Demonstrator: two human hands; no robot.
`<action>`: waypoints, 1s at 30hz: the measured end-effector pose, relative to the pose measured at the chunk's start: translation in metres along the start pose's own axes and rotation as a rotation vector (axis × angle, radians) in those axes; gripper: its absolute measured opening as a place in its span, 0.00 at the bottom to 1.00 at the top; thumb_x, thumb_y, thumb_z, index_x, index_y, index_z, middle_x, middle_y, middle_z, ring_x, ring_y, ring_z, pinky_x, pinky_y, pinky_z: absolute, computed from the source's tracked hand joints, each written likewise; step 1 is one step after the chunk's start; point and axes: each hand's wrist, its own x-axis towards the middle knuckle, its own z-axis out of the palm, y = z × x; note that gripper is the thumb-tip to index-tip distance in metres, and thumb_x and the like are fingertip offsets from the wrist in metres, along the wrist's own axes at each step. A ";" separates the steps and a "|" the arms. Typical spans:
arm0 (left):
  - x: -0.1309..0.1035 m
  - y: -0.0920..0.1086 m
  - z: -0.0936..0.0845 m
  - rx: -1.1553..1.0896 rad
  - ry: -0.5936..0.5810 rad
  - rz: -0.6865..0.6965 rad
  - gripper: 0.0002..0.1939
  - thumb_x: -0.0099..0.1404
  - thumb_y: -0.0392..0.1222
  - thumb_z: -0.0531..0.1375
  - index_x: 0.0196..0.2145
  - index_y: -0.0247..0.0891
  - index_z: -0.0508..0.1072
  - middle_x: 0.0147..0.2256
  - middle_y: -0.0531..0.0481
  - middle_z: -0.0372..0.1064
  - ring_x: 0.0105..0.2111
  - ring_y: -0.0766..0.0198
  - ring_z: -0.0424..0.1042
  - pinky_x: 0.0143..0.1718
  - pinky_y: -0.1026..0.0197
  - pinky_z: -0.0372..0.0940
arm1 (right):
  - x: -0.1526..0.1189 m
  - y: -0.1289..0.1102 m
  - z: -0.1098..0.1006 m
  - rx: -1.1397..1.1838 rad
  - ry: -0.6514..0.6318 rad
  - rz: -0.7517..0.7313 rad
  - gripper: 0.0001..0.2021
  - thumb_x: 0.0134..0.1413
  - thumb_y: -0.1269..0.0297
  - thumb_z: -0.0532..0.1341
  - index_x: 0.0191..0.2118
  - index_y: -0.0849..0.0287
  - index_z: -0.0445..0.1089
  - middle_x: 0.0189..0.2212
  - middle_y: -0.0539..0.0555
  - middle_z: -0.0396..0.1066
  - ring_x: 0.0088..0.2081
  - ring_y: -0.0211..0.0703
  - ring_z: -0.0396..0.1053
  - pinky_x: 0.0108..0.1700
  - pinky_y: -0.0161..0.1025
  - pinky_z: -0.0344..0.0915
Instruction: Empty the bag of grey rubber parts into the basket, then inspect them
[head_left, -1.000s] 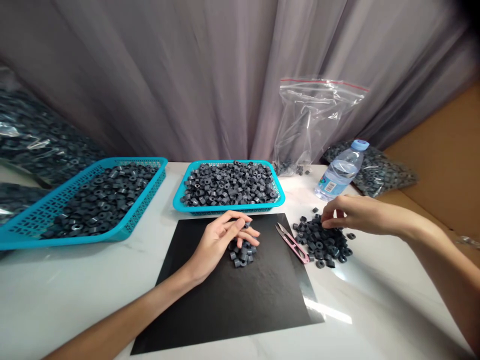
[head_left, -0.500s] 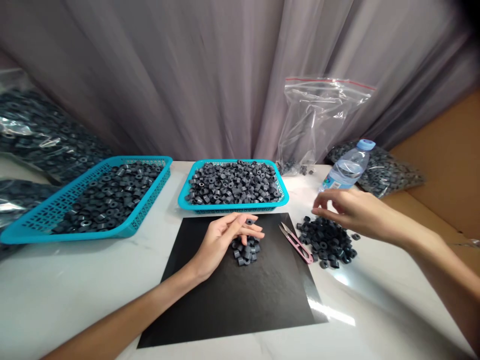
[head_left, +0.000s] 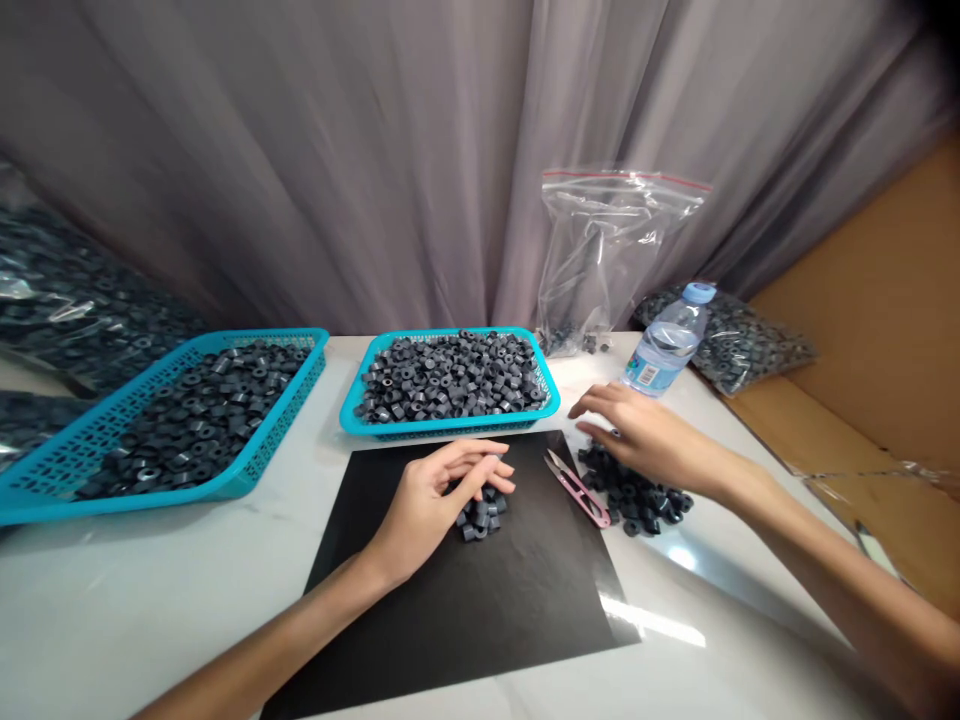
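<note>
My left hand hovers over a small heap of dark grey rings on the black mat; its thumb and fingers are pressed together, and whatever they hold is hidden. My right hand is above the back of a larger pile of dark rings right of the mat, its fingers bent and apart, with a ring showing near the fingertips. Between the two piles, pink thread snips lie along the mat's right edge.
Two blue baskets full of grey rings, one behind the mat and one at left. Behind my right hand are a water bottle, an upright clear zip bag and a filled bag. More filled bags stand far left.
My right hand has moved left and inward over the back of the larger pile. The ring seen at my left fingertips is no longer visible. The view has shifted slightly.
</note>
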 end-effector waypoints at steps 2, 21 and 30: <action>0.004 0.008 -0.001 0.091 -0.014 0.057 0.12 0.71 0.48 0.61 0.46 0.41 0.79 0.39 0.48 0.80 0.37 0.59 0.80 0.43 0.59 0.70 | -0.003 0.020 -0.020 0.001 -0.015 0.094 0.15 0.72 0.63 0.50 0.46 0.60 0.74 0.44 0.61 0.74 0.47 0.51 0.71 0.50 0.46 0.66; 0.296 0.197 0.053 0.752 0.220 0.689 0.09 0.67 0.31 0.59 0.42 0.37 0.78 0.40 0.45 0.77 0.40 0.61 0.73 0.46 0.58 0.67 | 0.005 -0.079 0.048 -0.032 0.018 -0.269 0.17 0.64 0.54 0.63 0.49 0.63 0.69 0.47 0.61 0.71 0.50 0.57 0.71 0.56 0.51 0.71; 0.324 0.199 0.055 0.921 0.156 0.481 0.07 0.69 0.43 0.60 0.37 0.42 0.78 0.39 0.43 0.78 0.47 0.48 0.74 0.53 0.46 0.62 | 0.011 -0.084 0.065 -0.085 0.046 -0.264 0.19 0.63 0.53 0.64 0.48 0.65 0.69 0.47 0.63 0.71 0.49 0.59 0.72 0.49 0.52 0.76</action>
